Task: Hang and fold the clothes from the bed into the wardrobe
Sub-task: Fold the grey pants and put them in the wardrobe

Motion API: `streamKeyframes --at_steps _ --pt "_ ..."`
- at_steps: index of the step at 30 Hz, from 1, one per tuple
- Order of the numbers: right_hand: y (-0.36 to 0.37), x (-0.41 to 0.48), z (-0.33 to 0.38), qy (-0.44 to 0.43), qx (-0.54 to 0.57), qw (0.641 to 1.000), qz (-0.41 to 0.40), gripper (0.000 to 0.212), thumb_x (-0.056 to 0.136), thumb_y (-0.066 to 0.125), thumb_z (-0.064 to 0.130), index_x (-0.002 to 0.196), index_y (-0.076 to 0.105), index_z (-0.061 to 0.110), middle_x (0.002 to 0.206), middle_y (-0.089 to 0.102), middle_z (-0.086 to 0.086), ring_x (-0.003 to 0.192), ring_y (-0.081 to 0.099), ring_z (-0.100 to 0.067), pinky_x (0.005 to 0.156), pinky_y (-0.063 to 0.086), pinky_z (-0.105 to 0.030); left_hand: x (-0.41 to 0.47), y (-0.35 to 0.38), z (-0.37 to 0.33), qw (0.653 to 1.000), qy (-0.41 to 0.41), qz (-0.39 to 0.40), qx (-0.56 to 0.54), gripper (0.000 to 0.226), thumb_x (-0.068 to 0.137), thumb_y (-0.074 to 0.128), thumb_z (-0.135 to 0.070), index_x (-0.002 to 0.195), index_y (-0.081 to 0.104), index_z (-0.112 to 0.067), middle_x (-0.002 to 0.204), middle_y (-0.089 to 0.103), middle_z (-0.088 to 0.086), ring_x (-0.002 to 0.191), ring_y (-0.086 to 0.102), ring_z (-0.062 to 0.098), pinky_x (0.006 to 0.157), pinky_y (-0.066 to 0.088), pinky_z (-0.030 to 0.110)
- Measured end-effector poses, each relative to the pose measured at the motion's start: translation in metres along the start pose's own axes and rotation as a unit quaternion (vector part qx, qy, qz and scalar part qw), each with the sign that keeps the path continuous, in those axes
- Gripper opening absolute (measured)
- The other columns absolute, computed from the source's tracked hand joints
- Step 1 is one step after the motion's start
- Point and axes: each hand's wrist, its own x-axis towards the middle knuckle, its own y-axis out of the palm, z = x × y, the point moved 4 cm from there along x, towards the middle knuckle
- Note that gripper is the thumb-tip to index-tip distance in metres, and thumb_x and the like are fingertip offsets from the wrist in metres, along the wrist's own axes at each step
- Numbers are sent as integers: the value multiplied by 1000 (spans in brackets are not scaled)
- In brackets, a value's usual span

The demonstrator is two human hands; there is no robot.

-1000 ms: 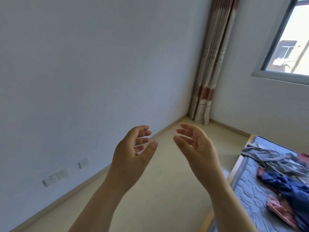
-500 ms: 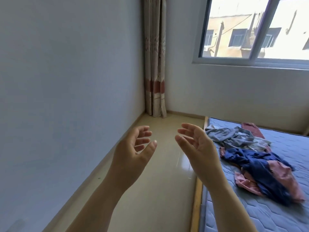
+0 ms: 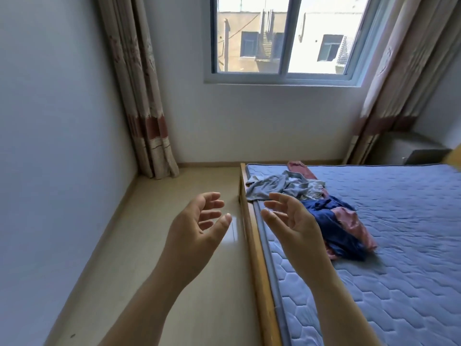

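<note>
Hovering apart, palms inward: left hand, right hand.

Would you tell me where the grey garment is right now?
In the head view, the grey garment lies crumpled on the mattress at its left edge, just beyond the right hand, the dark blue garment beside it.
</note>
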Motion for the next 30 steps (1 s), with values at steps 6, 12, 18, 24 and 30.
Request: streamKeyframes --at_steps 6,12,18,24,30 --pt "31 40 -10 30 -19 997 -66 35 85 68 33 118 58 28 109 68 10 100 66 -2 82 54 -18 73 -13 32 996 25 81 -31 31 87 67 -25 114 55 -36 107 67 -14 95 63 -5 77 52 10" --pt "33 79 -40 79 -37 990 -110 45 79 67 43 120 59 27 109 68 9 99 65 0 86 55 -24 137 7 63 989 15 135 -57 30 86 68 -24 111 57 -38 104 69 -14 95 65 -1 76 54 15" --pt "13 150 -81 92 -40 986 -131 41 81 67 39 119 60 26 108 68 11 97 65 3 80 53 -13 217 54 87 985 26 162 -56 33 86 68 -26 117 58 -32 104 68 -15 95 65 0 78 54 17" --pt "-23 225 -119 116 -31 982 -144 27 88 68 27 114 62 26 107 68 10 95 65 4 77 52 -13 295 102 99 982 20 180 -55 30 86 69 -24 109 58 -40 101 70 -17 94 67 0 74 53 14" --pt "-49 274 -154 141 -33 975 -169 22 88 69 22 110 65 24 104 70 9 93 66 3 76 52 -14 351 147 119 975 3 214 -65 29 86 70 -22 109 59 -37 104 70 -11 95 67 4 77 55 19"
